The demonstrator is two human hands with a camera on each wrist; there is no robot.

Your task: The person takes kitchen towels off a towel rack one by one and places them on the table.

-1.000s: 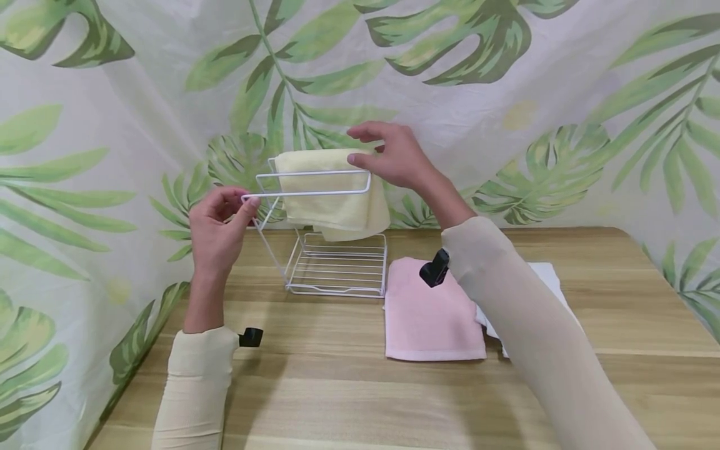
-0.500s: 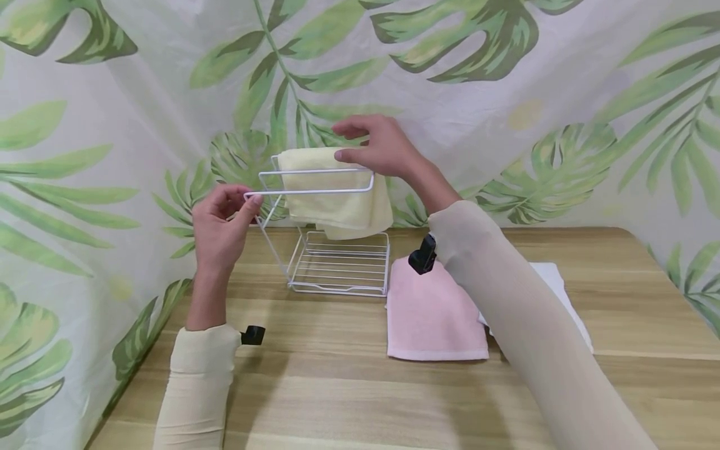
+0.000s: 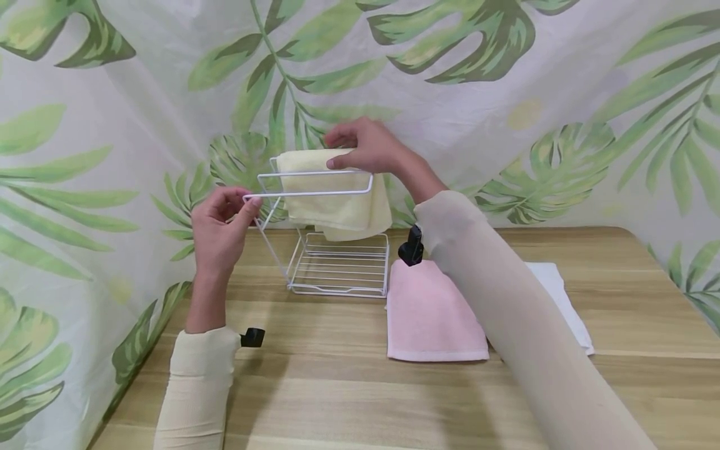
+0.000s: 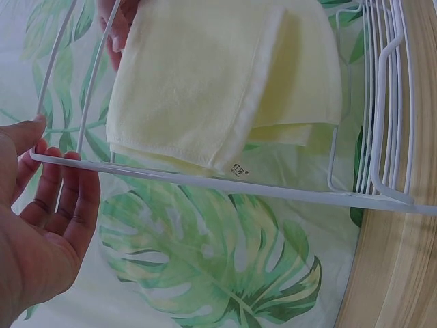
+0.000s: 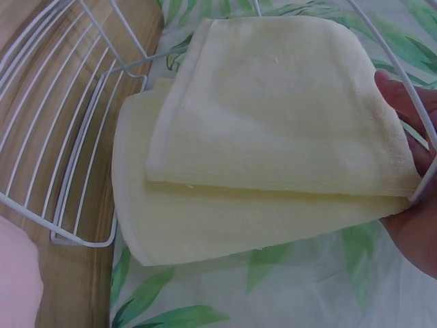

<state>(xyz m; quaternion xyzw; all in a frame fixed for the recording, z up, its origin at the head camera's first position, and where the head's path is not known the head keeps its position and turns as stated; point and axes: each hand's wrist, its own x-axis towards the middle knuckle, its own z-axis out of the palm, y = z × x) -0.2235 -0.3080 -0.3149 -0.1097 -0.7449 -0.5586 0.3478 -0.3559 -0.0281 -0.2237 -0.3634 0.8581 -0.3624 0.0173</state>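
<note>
A white two-level wire rack [image 3: 337,292] stands on the table. Over its rear upper bar hangs a folded pale yellow towel [image 3: 323,209], whose layered lower edges show in the right wrist view. My left hand [image 3: 216,234] pinches the front left corner of the rack's upper frame between thumb and fingers, as the left wrist view also shows. At the top right of the towel is my right hand [image 3: 374,147], its thumb along the front of the cloth and its loosely bent fingers above and behind. Part of this hand is hidden by the towel in the right wrist view.
Just right of the rack a pink towel [image 3: 433,319] lies flat on the wooden table [image 3: 326,381]. A white towel [image 3: 557,294] lies farther right, partly under my right sleeve. A leaf-patterned cloth [image 3: 444,119] hangs close behind the table.
My right hand has slid left along the towel's top edge, dipping lower toward the cloth. Towel and rack hold their place, and my left hand keeps its grip on the frame corner.
</note>
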